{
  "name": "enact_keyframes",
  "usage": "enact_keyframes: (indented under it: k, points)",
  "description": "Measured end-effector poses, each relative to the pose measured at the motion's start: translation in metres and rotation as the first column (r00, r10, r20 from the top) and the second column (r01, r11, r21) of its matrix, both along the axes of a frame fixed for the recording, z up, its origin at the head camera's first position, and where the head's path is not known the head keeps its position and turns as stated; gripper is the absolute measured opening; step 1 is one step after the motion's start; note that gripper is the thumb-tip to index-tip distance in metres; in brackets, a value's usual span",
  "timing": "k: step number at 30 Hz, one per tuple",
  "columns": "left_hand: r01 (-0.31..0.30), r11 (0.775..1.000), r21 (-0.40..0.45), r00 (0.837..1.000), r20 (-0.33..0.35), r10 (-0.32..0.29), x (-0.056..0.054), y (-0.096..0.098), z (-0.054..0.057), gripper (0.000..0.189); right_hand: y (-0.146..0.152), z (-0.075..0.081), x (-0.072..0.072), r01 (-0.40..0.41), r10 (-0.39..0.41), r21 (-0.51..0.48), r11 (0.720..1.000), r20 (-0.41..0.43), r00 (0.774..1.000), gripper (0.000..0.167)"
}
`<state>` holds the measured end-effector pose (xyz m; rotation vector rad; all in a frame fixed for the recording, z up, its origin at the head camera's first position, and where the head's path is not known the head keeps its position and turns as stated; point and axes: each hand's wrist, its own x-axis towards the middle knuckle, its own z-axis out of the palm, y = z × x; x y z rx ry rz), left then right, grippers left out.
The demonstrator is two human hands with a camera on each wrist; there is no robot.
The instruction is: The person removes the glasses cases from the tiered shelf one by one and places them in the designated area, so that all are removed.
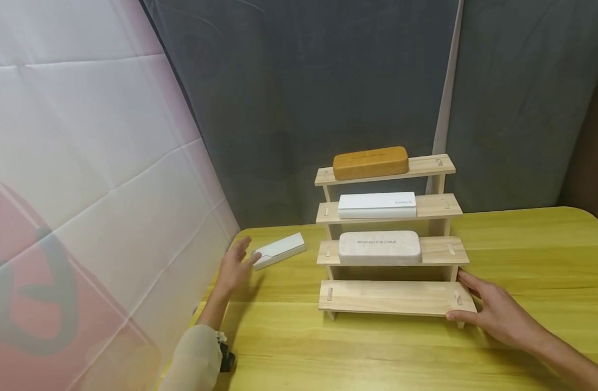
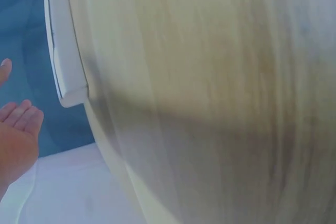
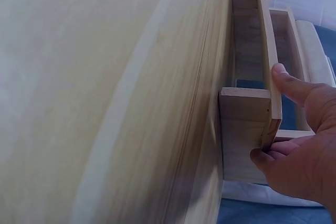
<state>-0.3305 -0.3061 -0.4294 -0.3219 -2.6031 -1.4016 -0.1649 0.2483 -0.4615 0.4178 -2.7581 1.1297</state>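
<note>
A slim white oblong case (image 1: 280, 251) lies on the yellow wood-grain table (image 1: 279, 347), near its far edge. Left hand (image 1: 234, 267) at the case's 8 o'clock: fingers spread, gripping nothing, perhaps parted to span its width. A pale wooden four-tier rack (image 1: 392, 296) stands at the case's 3 o'clock. Right hand (image 1: 501, 312), at the rack's 4 o'clock, grips the lowest shelf's end between thumb and fingers, likely to steady it. Upper tiers, top down, apparently for display: orange-tan rounded case (image 1: 371, 163), white flat-sided box (image 1: 377, 205), cream rounded case (image 1: 379, 248).
</note>
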Motion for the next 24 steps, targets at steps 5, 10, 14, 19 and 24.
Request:
enact_keyframes:
  k: [5,10,14,19,24]
  points:
    - [0.028,0.999,0.026,0.999,-0.041,-0.027,0.004,0.006,0.005,0.071,0.000,0.000,-0.001,0.000,0.000,-0.001,1.000,0.007,1.000,0.100]
    - [0.052,0.998,0.045,0.996,-0.073,-0.048,0.007,0.015,0.012,0.075,0.001,0.001,-0.001,-0.002,0.002,-0.012,1.000,0.019,1.000,0.100]
    - [0.057,0.996,0.067,0.996,-0.078,-0.051,0.013,0.023,0.018,0.077,0.000,0.001,-0.001,-0.004,0.004,-0.020,1.000,0.016,1.000,0.100]
    - [0.083,0.992,0.091,0.991,-0.109,-0.073,0.021,0.034,0.026,0.077,0.000,0.000,-0.001,0.002,-0.001,-0.022,1.000,0.019,1.000,0.099]
    - [0.133,0.981,0.139,0.981,-0.159,-0.110,0.031,0.047,0.037,0.076,0.003,0.003,-0.002,0.006,-0.005,-0.040,0.999,0.044,0.999,0.097]
